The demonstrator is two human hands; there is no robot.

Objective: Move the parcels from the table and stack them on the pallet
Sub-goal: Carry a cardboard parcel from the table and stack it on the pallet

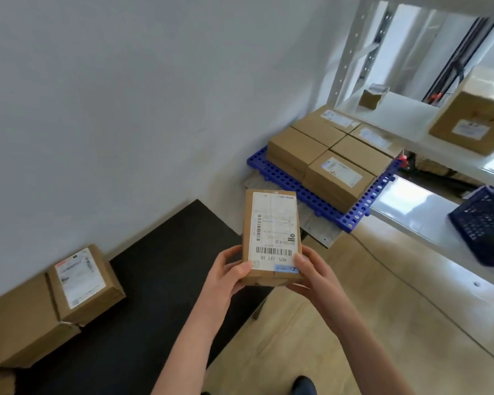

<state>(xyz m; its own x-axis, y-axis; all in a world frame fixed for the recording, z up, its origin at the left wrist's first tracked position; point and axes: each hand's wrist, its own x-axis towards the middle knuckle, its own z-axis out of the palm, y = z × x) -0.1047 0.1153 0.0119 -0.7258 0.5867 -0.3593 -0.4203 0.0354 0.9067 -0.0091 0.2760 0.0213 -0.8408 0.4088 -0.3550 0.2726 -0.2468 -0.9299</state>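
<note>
At centre frame our left grip point(228, 273) and right grip point(308, 274) clamp the near end of a parcel point(271, 238), above the edge of the black tabletop point(154, 280). Its white label point(274, 212) reads "405-J31 38", upside down.

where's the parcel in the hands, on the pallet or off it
Off it. The left hand and right hand hold the parcel in the air, short of the blue pallet.

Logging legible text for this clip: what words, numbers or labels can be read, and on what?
"405-J31 38": upside down on the label of the held parcel.
"Z": on the blue strip at that label's near edge.
Its remaining small print: unreadable.
Labels on the table parcels, pallet parcels and shelf box: blurred.
</note>
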